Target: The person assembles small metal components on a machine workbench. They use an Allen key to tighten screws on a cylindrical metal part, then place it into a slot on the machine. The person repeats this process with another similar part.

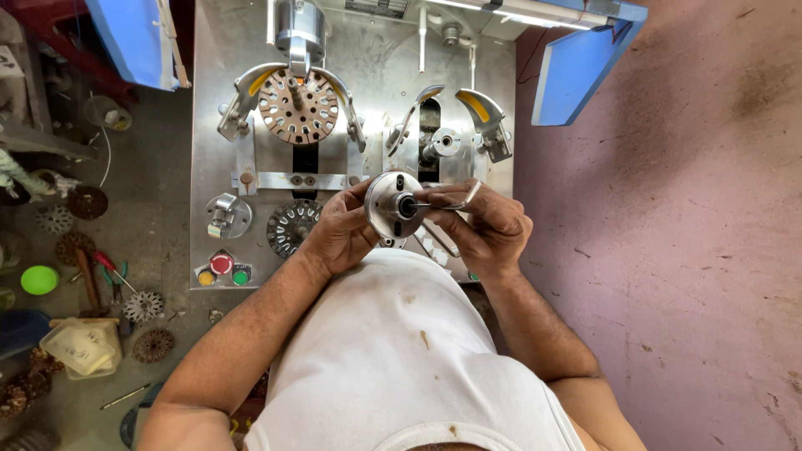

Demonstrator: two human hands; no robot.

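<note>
left hand [341,234] curled around the rim of a round metal disc fixture [389,205], fingers closed on it, holding it up at chest height in front of the machine. right hand [489,227] closed on a thin bent metal key [443,205], its tip stuck into the dark centre hub of the disc. both hands close together, just above the white shirt [401,351]. behind them a steel machine panel [368,75], upright in view. on the panel upper left, a copper-coloured slotted stator core [297,106] sits between two curved metal arms. upper right, a second pair of curved arms around a bare spindle [441,143]. lower left of panel, a dark slotted core [292,225], then a red button [220,264], yellow and green buttons beside it. floor at left: green lid [39,279], red-handled pliers [107,267], loose slotted cores, plastic tub [82,345]. pink wall on right.
</note>
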